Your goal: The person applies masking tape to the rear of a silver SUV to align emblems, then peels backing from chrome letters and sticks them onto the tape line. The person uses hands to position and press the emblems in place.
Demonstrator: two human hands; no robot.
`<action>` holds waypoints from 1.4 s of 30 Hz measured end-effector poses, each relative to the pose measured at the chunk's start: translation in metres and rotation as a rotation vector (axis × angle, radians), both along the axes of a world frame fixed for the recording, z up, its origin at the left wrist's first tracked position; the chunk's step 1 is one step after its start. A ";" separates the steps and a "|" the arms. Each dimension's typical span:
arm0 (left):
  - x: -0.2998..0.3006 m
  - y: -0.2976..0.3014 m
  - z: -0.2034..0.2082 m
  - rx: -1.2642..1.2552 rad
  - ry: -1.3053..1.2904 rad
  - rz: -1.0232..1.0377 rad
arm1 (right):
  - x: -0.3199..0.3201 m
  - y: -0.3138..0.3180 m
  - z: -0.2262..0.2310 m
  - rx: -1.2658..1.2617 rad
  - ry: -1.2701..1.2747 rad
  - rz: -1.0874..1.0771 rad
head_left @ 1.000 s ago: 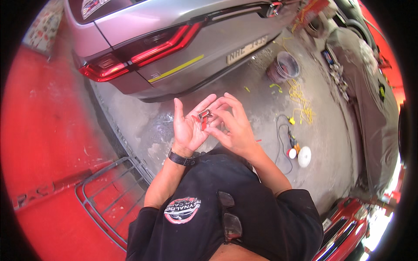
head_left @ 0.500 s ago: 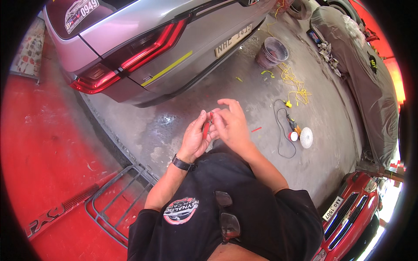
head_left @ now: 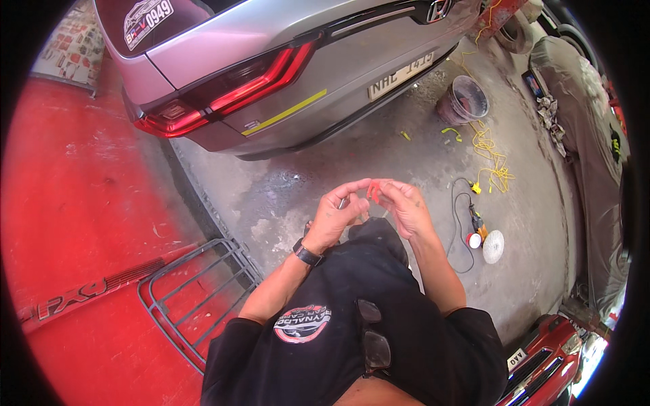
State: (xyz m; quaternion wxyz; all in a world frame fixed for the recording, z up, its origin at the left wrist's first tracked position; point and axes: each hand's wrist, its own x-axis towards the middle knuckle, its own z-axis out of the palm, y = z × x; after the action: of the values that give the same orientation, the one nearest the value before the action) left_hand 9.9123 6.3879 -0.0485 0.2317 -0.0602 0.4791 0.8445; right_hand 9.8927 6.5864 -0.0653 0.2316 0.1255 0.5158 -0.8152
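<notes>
The silver car [head_left: 223, 46] spans the top of the frame, its red rear light and a yellow strip of tape toward my side. A grey draped cover [head_left: 583, 132] fills the right edge, a red vehicle [head_left: 558, 343] sits at lower right, and a black metal rack [head_left: 196, 279] lies at lower left. A bucket [head_left: 448, 108] stands at upper right, above a polisher [head_left: 479, 223] on the floor.

My 2 hands meet at the centre. My right hand [head_left: 409, 208] pinches a small red strip [head_left: 374, 192] in its fingertips; my left hand [head_left: 328, 223] is curled, 1 fingertip at the strip, its thumb and fingers closed on a small dark piece [head_left: 342, 202], mostly hidden.
</notes>
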 end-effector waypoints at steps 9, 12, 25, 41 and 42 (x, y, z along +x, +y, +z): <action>0.004 -0.001 -0.004 -0.635 0.505 -0.014 | 0.022 0.003 -0.025 -0.260 -0.343 0.037; -0.003 -0.006 -0.007 -0.656 0.635 -0.128 | 0.036 -0.002 -0.031 -0.239 -0.402 0.031; 0.005 -0.029 -0.133 -0.366 -0.225 -0.099 | 0.152 0.040 -0.340 0.560 -0.509 -0.467; -0.097 0.040 -0.499 0.012 -0.276 -0.277 | 0.180 0.220 -0.777 1.250 -0.538 -0.082; -0.091 0.035 -0.513 -0.059 -0.332 -0.261 | 0.187 0.232 -0.798 1.303 -0.529 -0.117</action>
State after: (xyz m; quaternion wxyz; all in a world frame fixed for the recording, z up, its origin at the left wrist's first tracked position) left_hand 9.8216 6.4225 -0.5614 0.4133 -0.1428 0.4626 0.7712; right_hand 10.0795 6.8187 -0.8634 0.1829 0.4601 0.8178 -0.2935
